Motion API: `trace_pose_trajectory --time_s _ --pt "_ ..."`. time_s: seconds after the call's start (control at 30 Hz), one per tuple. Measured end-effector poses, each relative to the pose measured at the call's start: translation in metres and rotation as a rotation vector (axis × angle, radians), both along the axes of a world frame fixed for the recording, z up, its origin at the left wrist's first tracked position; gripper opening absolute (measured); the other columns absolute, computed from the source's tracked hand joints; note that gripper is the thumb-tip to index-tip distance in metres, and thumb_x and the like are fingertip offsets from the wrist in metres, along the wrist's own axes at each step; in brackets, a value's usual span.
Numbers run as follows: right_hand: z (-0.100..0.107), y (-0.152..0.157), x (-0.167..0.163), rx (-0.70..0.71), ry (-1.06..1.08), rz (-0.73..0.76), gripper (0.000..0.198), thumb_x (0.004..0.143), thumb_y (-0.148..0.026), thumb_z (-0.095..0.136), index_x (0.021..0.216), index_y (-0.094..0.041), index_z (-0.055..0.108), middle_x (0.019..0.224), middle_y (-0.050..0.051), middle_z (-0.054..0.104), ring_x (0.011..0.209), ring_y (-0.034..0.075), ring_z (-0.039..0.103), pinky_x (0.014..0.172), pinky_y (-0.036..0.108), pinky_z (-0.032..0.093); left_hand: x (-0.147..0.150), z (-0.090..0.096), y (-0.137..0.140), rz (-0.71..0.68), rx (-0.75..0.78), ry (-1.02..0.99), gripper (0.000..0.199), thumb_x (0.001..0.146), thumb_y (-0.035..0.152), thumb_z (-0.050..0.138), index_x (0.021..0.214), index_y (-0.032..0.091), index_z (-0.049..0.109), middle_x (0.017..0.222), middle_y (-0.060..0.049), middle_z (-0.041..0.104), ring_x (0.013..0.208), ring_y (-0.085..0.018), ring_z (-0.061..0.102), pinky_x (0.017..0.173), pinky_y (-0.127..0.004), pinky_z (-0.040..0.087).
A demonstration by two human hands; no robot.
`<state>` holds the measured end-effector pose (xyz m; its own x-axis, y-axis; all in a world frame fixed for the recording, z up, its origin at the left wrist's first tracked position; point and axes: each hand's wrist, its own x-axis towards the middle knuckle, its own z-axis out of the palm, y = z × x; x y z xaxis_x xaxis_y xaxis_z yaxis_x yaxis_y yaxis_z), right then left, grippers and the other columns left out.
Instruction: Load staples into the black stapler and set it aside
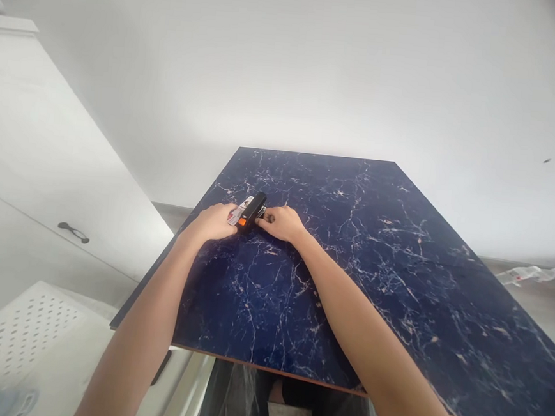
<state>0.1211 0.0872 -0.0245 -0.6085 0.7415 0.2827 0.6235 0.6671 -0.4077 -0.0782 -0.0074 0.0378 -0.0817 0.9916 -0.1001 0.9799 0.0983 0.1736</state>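
Clamping the black device [255,209] from nine o'clock is the left hand [219,221]; the right hand [283,223] touches three o'clock, grip unclear; long axis toward one.

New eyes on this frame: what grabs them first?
Likely the dark blue marbled table filling the centre, against a pale wall. Next, the small black object with an orange patch on the table's left half, between the left hand and right hand. Then the dark handle on the white cabinet at left.
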Motion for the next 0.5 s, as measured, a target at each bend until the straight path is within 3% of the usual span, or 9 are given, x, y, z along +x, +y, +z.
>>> trace_pose_trajectory --time_s 0.17,0.33,0.43,0.5 --pt "-0.001 -0.003 0.000 0.050 0.042 0.164 0.017 0.087 -0.031 0.063 0.086 -0.024 0.078 0.074 0.000 0.073 0.069 0.015 0.064 0.067 0.025 0.040 -0.002 -0.001 0.000 0.099 0.174 0.091 0.045 0.078 0.040 0.068 0.121 0.028 0.066 0.109 -0.010 0.073 0.104 -0.040 0.061 0.083 -0.045 0.046" --pt "-0.004 -0.003 -0.001 0.071 0.061 0.230 0.023 0.092 -0.034 0.059 0.091 -0.027 0.080 0.078 0.001 0.075 0.070 0.016 0.065 0.069 0.026 0.040 0.011 0.000 0.000 0.246 0.627 0.163 0.039 0.088 0.042 0.061 0.120 0.020 0.067 0.105 -0.017 0.068 0.113 -0.043 0.051 0.091 -0.054 0.039" --pt "-0.003 -0.002 -0.001 0.066 0.078 0.223 0.023 0.091 -0.035 0.059 0.089 -0.027 0.081 0.076 0.001 0.074 0.069 0.016 0.064 0.069 0.026 0.040 0.027 -0.001 -0.003 0.171 0.859 0.142 0.040 0.093 0.043 0.057 0.124 0.020 0.065 0.107 -0.015 0.066 0.112 -0.039 0.050 0.095 -0.052 0.036" --pt "-0.001 0.001 0.002 0.045 0.174 0.110 0.024 0.090 -0.034 0.058 0.088 -0.025 0.080 0.074 0.001 0.073 0.068 0.016 0.062 0.069 0.026 0.040 0.040 -0.003 -0.005 0.052 0.885 0.132 0.036 0.095 0.043 0.055 0.121 0.021 0.068 0.104 -0.013 0.067 0.109 -0.036 0.051 0.095 -0.050 0.036"
